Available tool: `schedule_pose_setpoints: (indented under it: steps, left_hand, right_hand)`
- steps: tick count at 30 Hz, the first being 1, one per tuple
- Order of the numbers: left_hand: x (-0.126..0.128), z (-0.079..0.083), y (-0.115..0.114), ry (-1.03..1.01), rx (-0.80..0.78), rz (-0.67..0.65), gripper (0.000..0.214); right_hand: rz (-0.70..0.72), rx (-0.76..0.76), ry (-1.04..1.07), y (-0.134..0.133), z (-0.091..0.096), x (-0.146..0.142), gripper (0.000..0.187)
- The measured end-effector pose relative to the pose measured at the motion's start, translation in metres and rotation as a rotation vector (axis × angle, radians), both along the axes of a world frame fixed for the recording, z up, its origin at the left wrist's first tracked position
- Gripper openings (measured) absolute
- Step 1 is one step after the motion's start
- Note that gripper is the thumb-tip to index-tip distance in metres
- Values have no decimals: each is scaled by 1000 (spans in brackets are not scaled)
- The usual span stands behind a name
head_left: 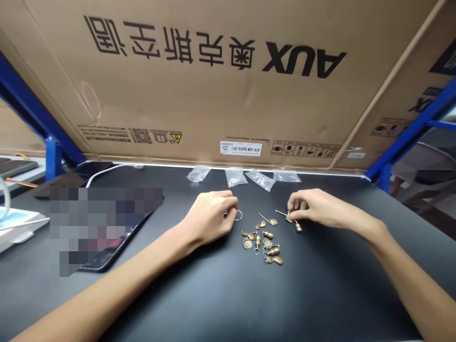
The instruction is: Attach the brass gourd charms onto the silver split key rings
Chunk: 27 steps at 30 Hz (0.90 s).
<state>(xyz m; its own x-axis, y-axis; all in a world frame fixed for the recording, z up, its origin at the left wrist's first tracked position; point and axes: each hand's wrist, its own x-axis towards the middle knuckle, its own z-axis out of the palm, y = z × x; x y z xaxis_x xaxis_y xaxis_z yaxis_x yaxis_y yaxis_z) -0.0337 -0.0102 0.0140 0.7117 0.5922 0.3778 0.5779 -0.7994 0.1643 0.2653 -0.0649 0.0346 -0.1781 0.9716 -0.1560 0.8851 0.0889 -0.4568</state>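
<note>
My left hand [213,214] rests on the dark tabletop with its fingers curled closed round a silver split ring [239,215], part of which shows past the fingertips. Further right, my right hand [308,205] has its fingertips pinched at a small brass charm [289,218]. A thin metal stick [281,212] pokes out to its left, and a brass gourd charm [298,227] lies just below the fingers. Between the hands lies a loose group of brass pendants, among them a gourd [257,241], a pouch-shaped charm [276,260] and a flat square charm [247,244].
Several clear plastic bags [236,176] lie along the back edge, before a large cardboard box [213,99]. A dark tablet-like device [114,251], partly blurred out, is at left by a white cable [107,170]. Blue metal posts [53,159] stand at both sides.
</note>
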Motion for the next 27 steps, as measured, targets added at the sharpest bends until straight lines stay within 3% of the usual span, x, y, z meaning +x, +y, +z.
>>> schedule_pose_setpoints:
  steps: [5, 10, 13, 16, 21, 27]
  left_hand:
    - [0, 1, -1, -21, 7, -7, 24]
    - [0, -2, -2, -117, 10, -39, 23]
    - [3, -3, -5, -267, -32, -51, 20]
    - [11, 0, -15, -434, -163, -59, 21]
    - [19, 6, -34, -538, -473, -115, 21]
    - [20, 8, -34, -698, -774, -54, 25]
  right_hand:
    - [-8, -10, 61, -1, 4, -7, 26]
    - [-81, 169, 152, -5, 18, -16, 30]
    - [-89, 246, 327, -10, 23, -24, 26]
    - [-53, 294, 494, -16, 25, -40, 20]
    - [-16, 305, 615, -25, 15, -67, 24]
    - [-106, 272, 786, -27, 0, -81, 31]
